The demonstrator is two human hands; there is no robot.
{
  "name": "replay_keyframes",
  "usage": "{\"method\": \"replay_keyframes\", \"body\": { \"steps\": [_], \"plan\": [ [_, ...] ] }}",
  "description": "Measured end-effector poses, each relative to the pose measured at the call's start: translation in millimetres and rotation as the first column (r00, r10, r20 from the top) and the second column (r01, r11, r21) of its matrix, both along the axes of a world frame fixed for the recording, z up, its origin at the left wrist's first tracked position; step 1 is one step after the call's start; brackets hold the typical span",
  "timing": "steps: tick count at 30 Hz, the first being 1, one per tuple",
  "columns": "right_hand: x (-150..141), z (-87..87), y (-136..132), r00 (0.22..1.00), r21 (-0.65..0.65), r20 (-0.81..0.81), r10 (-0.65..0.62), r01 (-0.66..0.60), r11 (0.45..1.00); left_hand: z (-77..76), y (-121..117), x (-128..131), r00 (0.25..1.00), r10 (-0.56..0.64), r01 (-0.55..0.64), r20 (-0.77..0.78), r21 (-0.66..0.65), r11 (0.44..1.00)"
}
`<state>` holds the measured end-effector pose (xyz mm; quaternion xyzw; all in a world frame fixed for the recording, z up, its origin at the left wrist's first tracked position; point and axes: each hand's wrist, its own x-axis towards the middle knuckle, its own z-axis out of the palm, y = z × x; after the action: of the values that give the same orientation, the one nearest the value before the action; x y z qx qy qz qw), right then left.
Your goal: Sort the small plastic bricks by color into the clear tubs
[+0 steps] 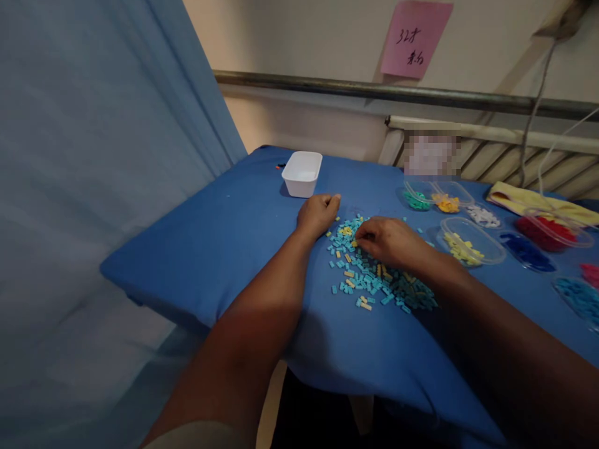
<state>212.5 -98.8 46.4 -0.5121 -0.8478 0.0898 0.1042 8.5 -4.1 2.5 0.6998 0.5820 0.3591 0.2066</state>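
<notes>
Many small light-blue toy bricks (372, 284) are spread in a loose pile on the blue-covered table (187, 231), with yellow ones (349, 274) mixed in. At the pile's upper left edge rests my left hand (318, 214), its fingers curled closed; what it holds, if anything, is hidden. My right hand (392, 242) reaches over the pile from the right, thumb and fingers pinched together. A small yellow brick (354, 244) shows right at those fingertips. The right hand and forearm cover part of the pile.
Beyond my left hand stands a white plastic tub (302, 187). Clear containers on the right hold green (416, 200), orange (446, 203), pale yellow (462, 248), red (547, 234) and dark blue pieces (528, 251). A yellow cloth (538, 202) lies near the radiator; a blue curtain (107, 125) hangs at left.
</notes>
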Motion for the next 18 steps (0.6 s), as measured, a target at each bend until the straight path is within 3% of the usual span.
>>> {"method": "replay_keyframes", "body": {
  "steps": [8,14,16,18],
  "plan": [
    [-12,6.1,6,0.971,-0.055,0.219,0.101,-0.091,0.994,-3.6,1,0,1.000,-0.008,0.008,0.010,0.019,1.000],
    [-20,12.9,5,0.939,-0.043,0.335,0.076,-0.065,0.997,-3.8,1,-1,1.000,-0.001,0.001,0.004,0.013,1.000],
    [-18,10.9,8,0.952,-0.048,0.295,0.076,-0.065,0.997,-3.3,0,0,1.000,-0.003,0.002,0.007,0.017,1.000],
    [-11,7.1,10,0.987,-0.064,0.133,0.089,-0.081,0.995,-2.3,0,0,1.000,-0.007,0.007,0.008,0.013,1.000]
  ]
}}
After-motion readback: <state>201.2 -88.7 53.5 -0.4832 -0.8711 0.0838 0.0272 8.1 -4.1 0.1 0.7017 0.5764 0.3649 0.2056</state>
